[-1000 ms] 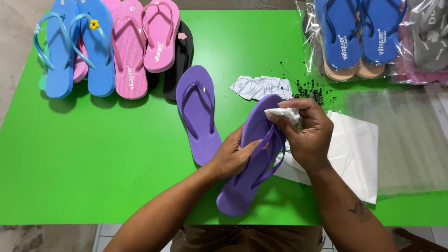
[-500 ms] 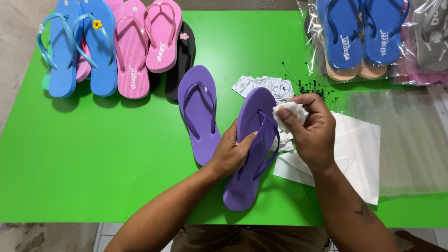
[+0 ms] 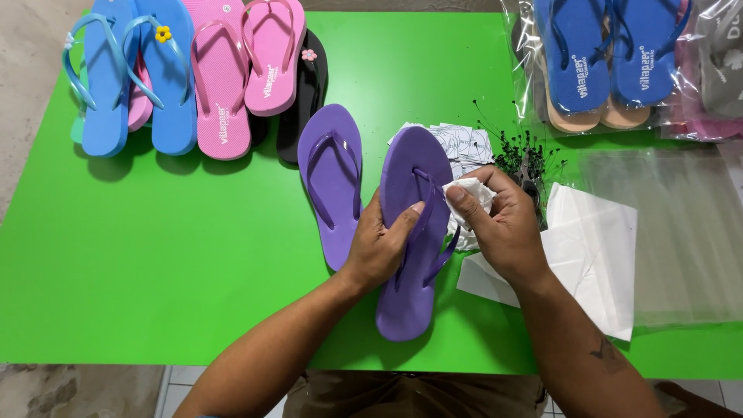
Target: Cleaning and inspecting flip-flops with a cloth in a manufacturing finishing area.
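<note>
On the green table (image 3: 155, 271), the left hand (image 3: 383, 244) grips a purple flip-flop (image 3: 414, 178) by its side. The right hand (image 3: 503, 224) pinches a crumpled white cloth (image 3: 468, 193) against its strap; a second purple flip-flop (image 3: 331, 186) lies just beside.

Small packing workshop: green table (image 3: 155, 255), rows of flip-flops (image 3: 220, 85), bagged pairs (image 3: 611, 62), clear plastic bags (image 3: 681, 232).

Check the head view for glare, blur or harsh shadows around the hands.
Head view: sharp, evenly lit; soft shadows under the held purple rubber flip-flop and both hands, left hand, right hand; glare only on the clear plastic bags; straight edges of the green table, no obvious distortion.
</note>
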